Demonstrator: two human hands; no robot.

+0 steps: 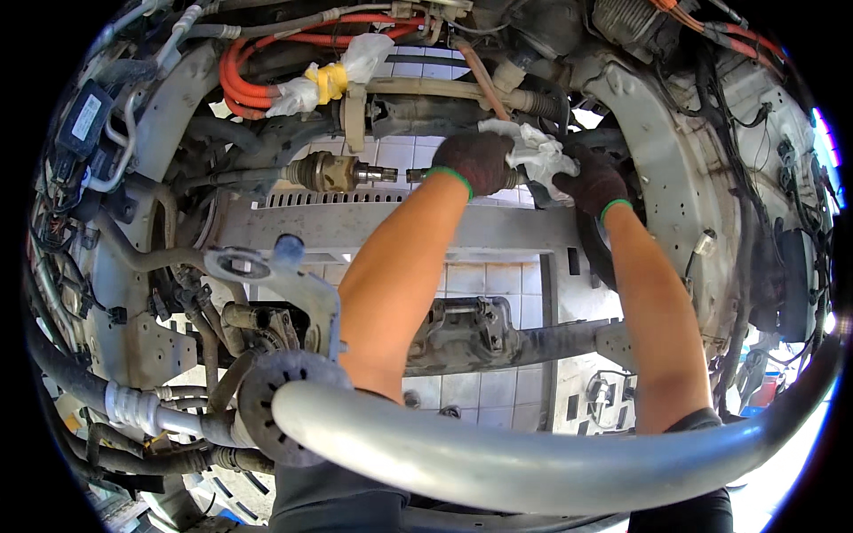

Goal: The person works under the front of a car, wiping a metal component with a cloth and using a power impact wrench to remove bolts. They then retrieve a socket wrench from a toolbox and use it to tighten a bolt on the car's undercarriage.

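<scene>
Dark knit gloves with green cuffs cover both of my hands, which reach deep into an engine bay. A crumpled white plastic wrap [544, 153] is bunched between them, at the lower end of an orange-brown cable [482, 82]. My left hand [474, 163] is closed against the wrap's left side, its fingertips mostly hidden. From the right, my right hand [596, 181] pinches the wrap's lower edge. Behind my left hand a metal shaft end [415, 175] pokes out. Left of that lies a drive shaft joint [330, 171] with a bare splined tip.
A thick silver tube [533, 453] curves across the front, below my forearms. Orange cables [238, 80] loop at the upper left, their end wrapped in plastic and yellow tape [326, 82]. A grey crossbeam [355, 226] spans the bay. A metal bracket [298, 289] rises beside my left forearm.
</scene>
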